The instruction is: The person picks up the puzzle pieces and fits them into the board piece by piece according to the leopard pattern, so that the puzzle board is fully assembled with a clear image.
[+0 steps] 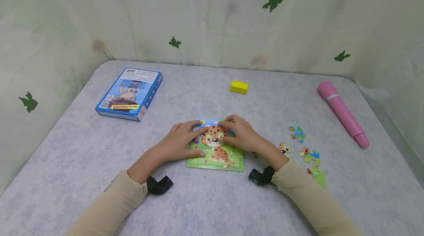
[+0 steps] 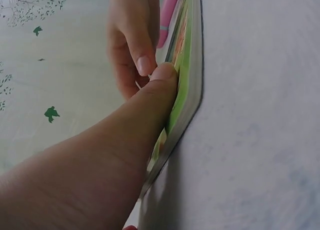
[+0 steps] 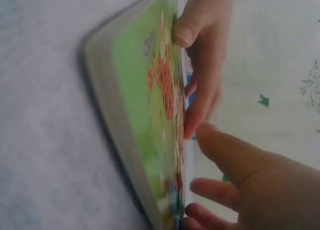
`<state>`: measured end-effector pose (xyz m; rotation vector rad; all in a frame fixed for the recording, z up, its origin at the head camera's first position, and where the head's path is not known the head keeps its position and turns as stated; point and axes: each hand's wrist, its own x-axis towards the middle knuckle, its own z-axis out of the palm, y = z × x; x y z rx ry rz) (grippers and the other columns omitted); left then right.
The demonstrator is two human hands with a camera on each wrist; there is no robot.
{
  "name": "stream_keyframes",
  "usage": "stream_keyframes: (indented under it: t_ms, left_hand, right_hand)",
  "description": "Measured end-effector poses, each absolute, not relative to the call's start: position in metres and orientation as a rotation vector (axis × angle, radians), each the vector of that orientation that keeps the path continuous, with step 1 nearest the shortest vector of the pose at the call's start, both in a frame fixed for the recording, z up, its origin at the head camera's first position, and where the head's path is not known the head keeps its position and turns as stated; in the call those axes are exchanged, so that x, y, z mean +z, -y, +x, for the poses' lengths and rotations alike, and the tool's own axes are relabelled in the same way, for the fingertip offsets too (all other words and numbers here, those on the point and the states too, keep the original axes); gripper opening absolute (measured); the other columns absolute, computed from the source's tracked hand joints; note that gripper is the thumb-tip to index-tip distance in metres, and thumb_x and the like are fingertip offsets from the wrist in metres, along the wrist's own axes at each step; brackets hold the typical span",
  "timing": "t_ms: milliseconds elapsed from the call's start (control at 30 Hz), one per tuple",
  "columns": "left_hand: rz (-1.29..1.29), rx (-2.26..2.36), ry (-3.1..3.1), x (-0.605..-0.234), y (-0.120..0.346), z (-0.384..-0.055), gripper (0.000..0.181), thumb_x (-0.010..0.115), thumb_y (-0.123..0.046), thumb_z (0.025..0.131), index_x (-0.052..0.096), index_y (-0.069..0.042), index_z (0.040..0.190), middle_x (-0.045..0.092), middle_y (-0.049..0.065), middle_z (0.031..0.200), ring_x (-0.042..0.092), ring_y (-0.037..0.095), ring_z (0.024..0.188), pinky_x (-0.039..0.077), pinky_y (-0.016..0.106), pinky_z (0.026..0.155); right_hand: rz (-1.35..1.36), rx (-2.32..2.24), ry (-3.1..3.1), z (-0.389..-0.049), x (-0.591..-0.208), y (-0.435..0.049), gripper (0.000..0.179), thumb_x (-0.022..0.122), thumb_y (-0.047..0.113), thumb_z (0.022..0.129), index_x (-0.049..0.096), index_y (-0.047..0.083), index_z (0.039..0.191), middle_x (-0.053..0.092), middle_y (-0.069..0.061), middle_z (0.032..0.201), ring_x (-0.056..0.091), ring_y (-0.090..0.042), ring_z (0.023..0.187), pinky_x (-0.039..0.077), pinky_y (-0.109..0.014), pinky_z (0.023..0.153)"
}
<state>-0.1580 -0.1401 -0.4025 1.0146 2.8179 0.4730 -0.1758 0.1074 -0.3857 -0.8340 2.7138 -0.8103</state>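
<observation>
A leopard jigsaw puzzle board [image 1: 218, 155] with a green border lies flat in front of me. My left hand [image 1: 180, 142] rests across its left side, fingers spread, the thumb pressing on the lower left of the picture. Over the upper right part of the board is my right hand [image 1: 244, 134]. Its fingertips touch the puzzle near the top edge, and its thumb [image 3: 225, 147] hangs just above the surface in the right wrist view. No loose piece shows between the right fingers. The right hand covers the board's upper right corner in the head view.
Several loose puzzle pieces [image 1: 311, 156] lie to the right, some partly behind the right forearm. A blue box [image 1: 127, 96] stands at the back left, a yellow block [image 1: 239, 87] at the back, and a pink microphone-shaped object [image 1: 344, 114] at the far right.
</observation>
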Motion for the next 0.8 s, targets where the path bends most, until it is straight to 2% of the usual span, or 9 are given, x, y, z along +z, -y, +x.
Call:
stream_keyframes:
  t_ms: [133, 267, 500, 800]
  left_hand:
    - [1.010, 0.478, -2.820, -0.403, 0.140, -0.158, 0.080, 0.048, -0.069, 0.076, 0.029, -0.027, 0.142, 0.026, 0.008, 0.143, 0.024, 0.029, 0.128, 0.018, 0.049, 0.099]
    - [1.011, 0.478, -2.822, -0.403, 0.140, -0.158, 0.081, 0.047, -0.070, 0.075, 0.029, -0.027, 0.142, 0.026, 0.008, 0.143, 0.023, 0.028, 0.128, 0.018, 0.049, 0.098]
    - [1.019, 0.476, -2.824, -0.403, 0.140, -0.158, 0.081, 0.049, -0.068, 0.076, 0.030, -0.026, 0.142, 0.026, 0.008, 0.143, 0.022, 0.027, 0.129, 0.018, 0.049, 0.099]
    - [1.012, 0.462, -2.820, -0.403, 0.140, -0.158, 0.082, 0.048, -0.070, 0.075, 0.029, -0.027, 0.142, 0.025, 0.007, 0.143, 0.022, 0.027, 0.129, 0.017, 0.049, 0.099]
  right_hand:
    - [-0.790, -0.993, -2.617, -0.173, -0.379, -0.119, 0.060, 0.061, 0.034, 0.085, 0.039, 0.011, 0.136, 0.032, -0.011, 0.133, 0.034, -0.026, 0.119, 0.032, -0.046, 0.094]
    - [-0.785, -1.187, -2.610, -0.166, -0.367, -0.141, 0.061, 0.062, 0.028, 0.085, 0.034, 0.011, 0.137, 0.029, -0.010, 0.136, 0.033, -0.028, 0.119, 0.034, -0.049, 0.091]
    - [-0.843, -1.282, -2.845, -0.157, -0.351, -0.195, 0.063, 0.069, 0.015, 0.080, 0.038, 0.008, 0.135, 0.039, -0.010, 0.132, 0.038, -0.029, 0.115, 0.033, -0.047, 0.091]
    - [-0.522, -1.291, -2.874, -0.151, -0.357, -0.259, 0.061, 0.068, 0.018, 0.082, 0.039, 0.006, 0.134, 0.038, -0.011, 0.133, 0.035, -0.029, 0.118, 0.030, -0.052, 0.092]
